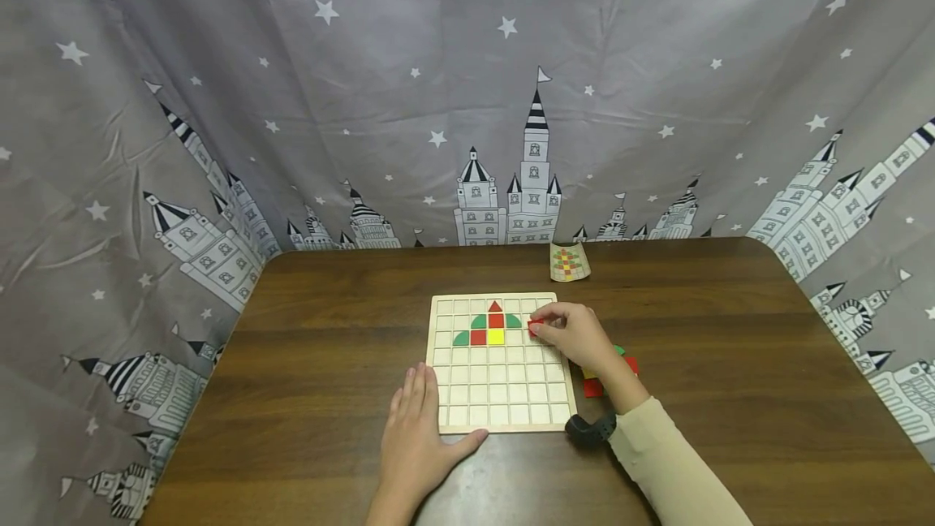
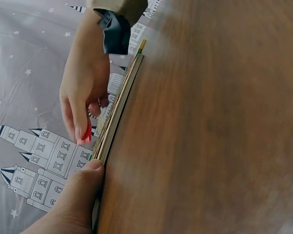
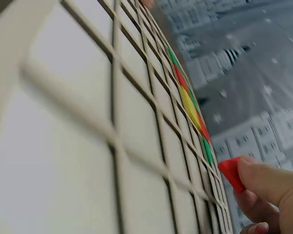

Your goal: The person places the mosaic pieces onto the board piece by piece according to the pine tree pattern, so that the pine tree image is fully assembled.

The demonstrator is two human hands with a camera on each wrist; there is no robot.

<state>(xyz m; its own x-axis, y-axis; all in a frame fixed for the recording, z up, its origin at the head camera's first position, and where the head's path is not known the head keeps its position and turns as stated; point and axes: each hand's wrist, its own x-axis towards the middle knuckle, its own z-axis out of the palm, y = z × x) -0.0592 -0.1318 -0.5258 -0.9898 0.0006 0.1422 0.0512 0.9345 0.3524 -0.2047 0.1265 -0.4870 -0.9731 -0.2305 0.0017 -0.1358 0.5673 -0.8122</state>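
A wooden grid board point(image 1: 478, 396) lies on the table with red, green and yellow pieces in its upper rows; a yellow square point(image 1: 496, 337) sits beside a red square point(image 1: 478, 338). My right hand point(image 1: 577, 337) pinches a red piece point(image 3: 231, 174) between thumb and fingers above the board's upper right part; the same piece point(image 2: 86, 133) shows in the left wrist view. My left hand point(image 1: 416, 437) rests at the board's lower left corner, fingers straight along the left edge, thumb point(image 2: 80, 183) at the near edge.
Loose red, yellow and green pieces point(image 1: 593, 388) lie right of the board, partly hidden under my right forearm. A small pattern card point(image 1: 570, 263) with a coloured design stands or lies at the table's back edge. Behind hangs a grey curtain point(image 1: 438, 47) with castles and stars.
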